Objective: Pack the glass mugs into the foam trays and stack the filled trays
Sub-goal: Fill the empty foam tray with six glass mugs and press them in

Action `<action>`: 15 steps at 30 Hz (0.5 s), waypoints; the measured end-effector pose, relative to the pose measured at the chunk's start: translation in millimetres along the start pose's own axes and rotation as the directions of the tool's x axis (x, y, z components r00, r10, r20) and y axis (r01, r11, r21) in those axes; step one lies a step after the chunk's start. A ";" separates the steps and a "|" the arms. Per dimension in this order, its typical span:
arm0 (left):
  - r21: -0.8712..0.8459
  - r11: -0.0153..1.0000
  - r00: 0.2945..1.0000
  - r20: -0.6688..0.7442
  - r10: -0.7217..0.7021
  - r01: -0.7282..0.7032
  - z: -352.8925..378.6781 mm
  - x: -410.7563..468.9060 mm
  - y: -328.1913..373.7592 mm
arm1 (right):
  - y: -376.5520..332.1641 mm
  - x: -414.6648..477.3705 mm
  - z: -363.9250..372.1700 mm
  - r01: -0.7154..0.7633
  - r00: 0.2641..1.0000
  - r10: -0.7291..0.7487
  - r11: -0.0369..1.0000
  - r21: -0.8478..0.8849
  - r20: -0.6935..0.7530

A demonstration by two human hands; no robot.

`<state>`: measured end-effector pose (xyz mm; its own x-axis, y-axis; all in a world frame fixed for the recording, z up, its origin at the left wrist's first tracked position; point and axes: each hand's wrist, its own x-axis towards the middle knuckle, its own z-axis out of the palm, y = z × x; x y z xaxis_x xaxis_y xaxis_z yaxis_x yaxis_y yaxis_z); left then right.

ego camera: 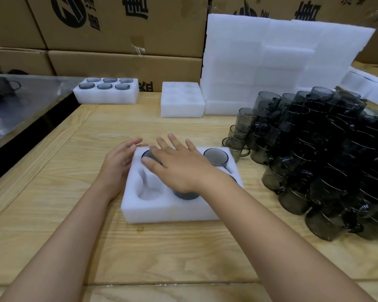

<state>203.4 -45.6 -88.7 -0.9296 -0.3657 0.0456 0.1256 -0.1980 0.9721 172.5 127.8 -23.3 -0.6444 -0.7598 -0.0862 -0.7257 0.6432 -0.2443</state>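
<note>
A white foam tray lies on the wooden table in front of me. Grey glass mugs sit in several of its pockets, one at the far right, one at the far left and one at the near middle. The near left pocket holds nothing. My right hand lies flat over the tray's middle with fingers straight, hiding the pockets below it. My left hand rests against the tray's left side, fingers relaxed.
A big pile of dark glass mugs fills the right side of the table. A filled tray sits far left, an unfilled tray beside a tall foam stack. Cardboard boxes line the back. A metal table stands left.
</note>
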 end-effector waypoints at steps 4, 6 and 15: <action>0.090 0.996 0.999 0.028 0.024 -0.026 4.8 -1.3 -2.6 | 0.9 -0.4 18.4 -0.003 1.000 0.005 0.997 -0.079 0.021; 0.114 0.993 0.999 0.023 0.042 -0.044 6.3 -2.0 -2.9 | 0.9 -0.9 25.6 -0.014 1.000 0.015 0.998 -0.062 0.004; 0.105 0.993 0.999 0.012 0.046 -0.047 9.6 -7.1 -0.2 | 7.1 -3.9 27.2 0.029 0.998 -0.023 0.993 0.114 -0.052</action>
<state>206.7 -34.3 -87.1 -0.9269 -0.3635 0.0933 0.1322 -0.0835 0.9877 176.4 132.8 -50.9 -0.6392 -0.7684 -0.0300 -0.7118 0.6060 -0.3550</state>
